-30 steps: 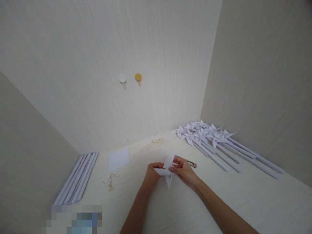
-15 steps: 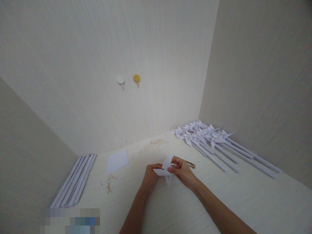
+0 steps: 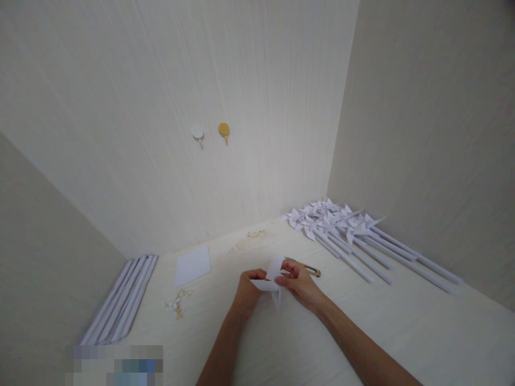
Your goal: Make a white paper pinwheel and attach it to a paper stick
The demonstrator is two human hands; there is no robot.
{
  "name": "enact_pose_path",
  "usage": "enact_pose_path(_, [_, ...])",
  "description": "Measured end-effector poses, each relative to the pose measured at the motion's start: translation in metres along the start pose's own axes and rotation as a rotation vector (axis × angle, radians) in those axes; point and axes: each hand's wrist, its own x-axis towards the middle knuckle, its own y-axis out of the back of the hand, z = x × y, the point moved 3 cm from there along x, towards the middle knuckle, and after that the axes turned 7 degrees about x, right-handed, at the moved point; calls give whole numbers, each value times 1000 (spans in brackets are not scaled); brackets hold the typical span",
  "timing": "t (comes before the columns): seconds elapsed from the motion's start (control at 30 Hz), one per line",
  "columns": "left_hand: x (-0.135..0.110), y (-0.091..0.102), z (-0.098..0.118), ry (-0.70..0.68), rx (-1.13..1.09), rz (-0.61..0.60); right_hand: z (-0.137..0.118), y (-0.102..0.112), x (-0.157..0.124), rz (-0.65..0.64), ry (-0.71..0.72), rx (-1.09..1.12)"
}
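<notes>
A white paper pinwheel [image 3: 275, 269] with folded blades is held up between my two hands, over the pale tabletop. My left hand [image 3: 248, 289] pinches its left blade, and some of those fingers are behind the paper. From the right, my right hand [image 3: 300, 283] grips the pinwheel near its centre with thumb and fingers. Just beyond my right hand lies a box cutter [image 3: 311, 269] with a tan handle, partly covered by that hand. Whether a stick or pin is in the pinwheel's centre, I cannot tell.
Several finished paper pinwheels on rolled sticks [image 3: 350, 236] lie at the right. Rolled white paper tubes [image 3: 120, 300] are stacked at the left, near a stack of white paper [image 3: 193, 266]. Small white-and-tan pieces [image 3: 178, 303] and tan bits [image 3: 255, 236] are scattered about. Two hooks [image 3: 223, 129] hang on the wall.
Both hands keep hold of the pinwheel in nearly the same pose. The whole view has shifted very slightly; nothing else has visibly moved.
</notes>
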Motion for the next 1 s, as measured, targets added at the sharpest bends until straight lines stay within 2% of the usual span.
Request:
enact_pose_path(0.7, [-1, 1, 4, -33, 37, 21, 0, 1, 1, 20, 0, 18])
enact_pose_path(1.0, [0, 0, -1, 33, -58, 5, 2, 1, 2, -39, 15, 26])
